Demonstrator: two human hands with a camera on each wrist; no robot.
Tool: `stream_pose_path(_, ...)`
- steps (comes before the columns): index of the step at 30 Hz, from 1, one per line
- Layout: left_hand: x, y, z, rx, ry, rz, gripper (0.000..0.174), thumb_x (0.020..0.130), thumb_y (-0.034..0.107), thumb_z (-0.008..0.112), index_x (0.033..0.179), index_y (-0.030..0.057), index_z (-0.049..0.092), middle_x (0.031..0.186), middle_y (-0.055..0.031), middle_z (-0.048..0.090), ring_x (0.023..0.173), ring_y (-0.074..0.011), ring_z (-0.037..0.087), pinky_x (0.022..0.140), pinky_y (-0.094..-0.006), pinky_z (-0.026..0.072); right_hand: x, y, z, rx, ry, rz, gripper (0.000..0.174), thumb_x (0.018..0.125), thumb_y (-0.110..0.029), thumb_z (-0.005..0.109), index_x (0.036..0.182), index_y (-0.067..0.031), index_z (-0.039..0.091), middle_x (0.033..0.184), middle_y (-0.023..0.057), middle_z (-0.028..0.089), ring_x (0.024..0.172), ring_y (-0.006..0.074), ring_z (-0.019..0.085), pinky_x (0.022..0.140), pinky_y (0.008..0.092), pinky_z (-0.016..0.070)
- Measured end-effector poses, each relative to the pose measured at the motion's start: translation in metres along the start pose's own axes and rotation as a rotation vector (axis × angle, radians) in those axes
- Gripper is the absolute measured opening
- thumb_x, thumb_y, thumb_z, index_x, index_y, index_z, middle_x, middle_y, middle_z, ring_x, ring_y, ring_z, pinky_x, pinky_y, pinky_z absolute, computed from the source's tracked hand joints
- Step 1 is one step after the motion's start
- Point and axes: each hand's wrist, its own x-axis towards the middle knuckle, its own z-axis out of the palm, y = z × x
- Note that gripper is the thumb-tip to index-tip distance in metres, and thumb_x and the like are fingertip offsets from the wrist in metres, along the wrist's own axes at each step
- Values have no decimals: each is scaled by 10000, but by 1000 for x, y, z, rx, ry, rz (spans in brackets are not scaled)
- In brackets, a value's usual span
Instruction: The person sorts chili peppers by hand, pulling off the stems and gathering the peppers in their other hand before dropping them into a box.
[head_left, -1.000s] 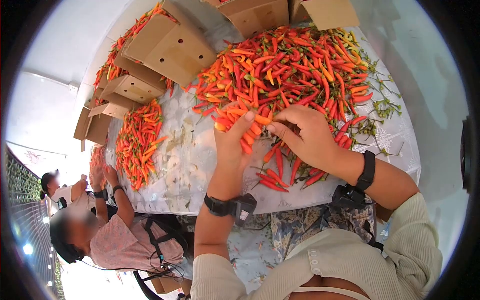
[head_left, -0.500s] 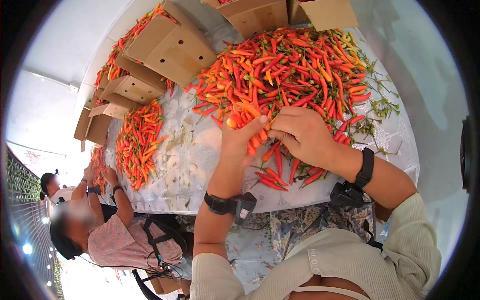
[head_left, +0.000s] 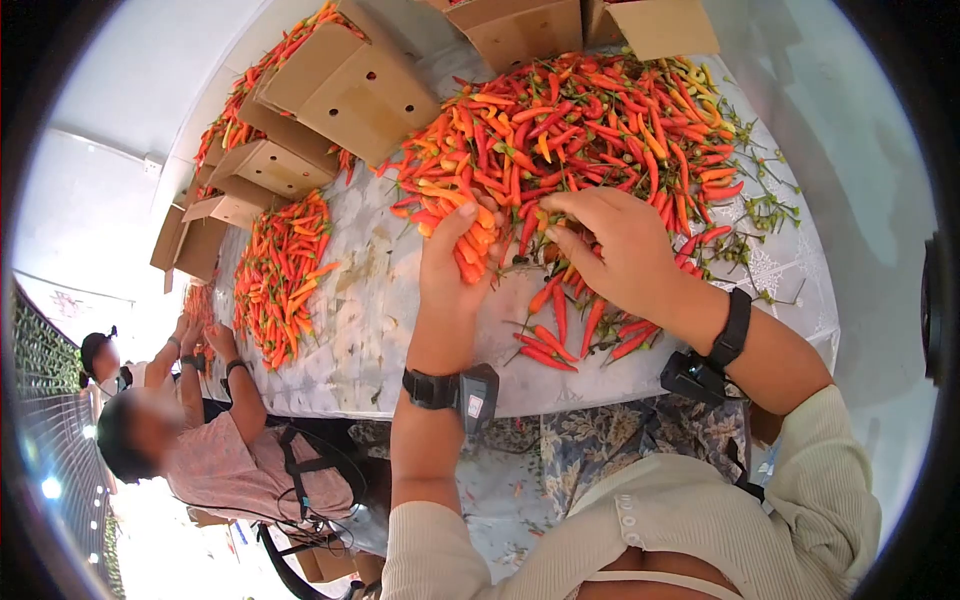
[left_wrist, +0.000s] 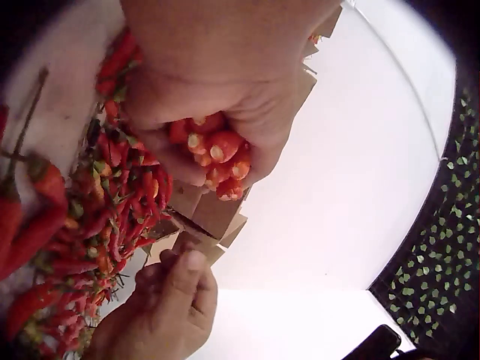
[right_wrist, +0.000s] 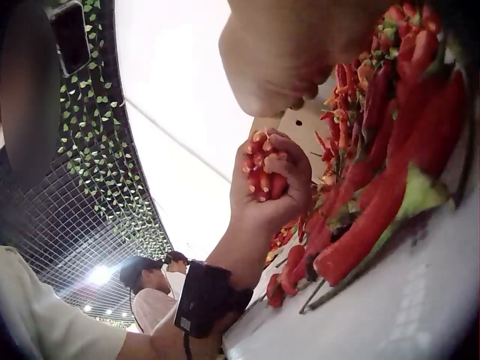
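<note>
In the head view my left hand grips a bunch of red and orange chili peppers, its thumb laid across them. Their pale, stemless ends face out in the left wrist view, where the bunch fills the curled fingers. My right hand is a short way to the right of it, thumb and fingers curled together. A small green stem shows at its fingertips, and the palm is hidden. Just beyond both hands spreads a large pile of chili peppers, many with green stems.
Loose chilies lie near the table's front edge. Plucked green stems are scattered at the right. Cardboard boxes stand at the back and left, beside a second chili pile. Two people work farther along the white-covered table.
My hands were together at the bunch, right fingers pinching a chili there. Now they are apart: the left has moved left with the bunch, the right fingertips have come away from it.
</note>
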Motion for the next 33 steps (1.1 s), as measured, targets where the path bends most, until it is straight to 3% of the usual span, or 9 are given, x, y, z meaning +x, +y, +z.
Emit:
stream_pose_path(3, 0, -2, 2, 31, 36, 43, 257, 876, 147, 621, 1102, 39, 565, 981, -71, 650, 845, -182, 645, 563, -254, 514, 2, -7, -1, -72, -67, -117, 200, 745, -139, 698, 925, -63, 657, 863, 50, 611, 858, 276, 586, 739, 382, 487)
stream_pose_path(6, -2, -3, 4, 55, 40, 72, 262, 869, 115, 623, 1112, 39, 563, 988, -65, 652, 877, -190, 653, 579, -272, 524, -3, -3, 1, -61, -439, -357, 217, 719, -136, 668, 929, -80, 662, 925, 50, 605, 918, 263, 565, 792, 371, 466)
stream_pose_path(9, -2, -3, 5, 93, 26, 92, 270, 860, 88, 626, 1118, 42, 563, 982, -61, 655, 889, -194, 657, 583, -290, 528, -18, 7, 10, -106, -657, -423, 265, 728, -110, 657, 993, -124, 670, 913, 45, 585, 916, 247, 550, 796, 365, 456)
stream_pose_path(15, 1, -2, -4, 77, -9, 78, 297, 850, 73, 625, 1138, 54, 555, 992, -60, 650, 882, -189, 657, 569, -288, 527, -15, 4, 9, -141, -437, -379, 148, 716, -117, 646, 859, -91, 620, 898, 57, 559, 935, 259, 557, 773, 386, 462)
stream_pose_path(18, 1, 0, -2, 38, 45, 83, 295, 844, 85, 631, 1129, 51, 560, 985, -61, 649, 875, -184, 657, 565, -280, 524, -9, -3, 6, -42, -184, -212, 174, 747, -105, 674, 908, -77, 613, 868, 79, 547, 842, 267, 586, 698, 397, 478)
stream_pose_path(24, -1, -1, 2, 108, 78, 32, 300, 839, 89, 631, 1127, 47, 556, 975, -63, 648, 851, -181, 658, 559, -269, 517, -2, -8, -4, 269, 100, 116, 170, 851, -105, 677, 988, -49, 593, 873, 96, 602, 655, 228, 613, 612, 329, 492)
stream_pose_path(27, -3, -8, 8, 237, -7, 24, 281, 836, 57, 629, 1107, 28, 562, 967, -76, 651, 834, -176, 658, 581, -274, 527, -3, -3, 1, 324, 127, 144, 167, 860, -99, 674, 984, -39, 581, 899, 97, 626, 662, 220, 623, 639, 314, 497)
stream_pose_path(29, -6, -10, 18, 264, -98, 42, 237, 829, 14, 638, 1059, -2, 587, 928, -92, 660, 828, -170, 658, 618, -291, 545, -3, -7, -1, 371, 14, 180, 184, 860, -108, 674, 998, -33, 578, 878, 105, 630, 672, 219, 629, 640, 322, 499)
stream_pose_path(33, -8, -17, 28, 206, -20, 70, 278, 814, -25, 672, 1076, -11, 582, 954, -90, 662, 862, -178, 660, 732, -305, 549, -5, -8, 1, 422, -94, 307, 181, 855, -117, 674, 988, -28, 590, 837, 118, 639, 723, 246, 647, 652, 341, 501)
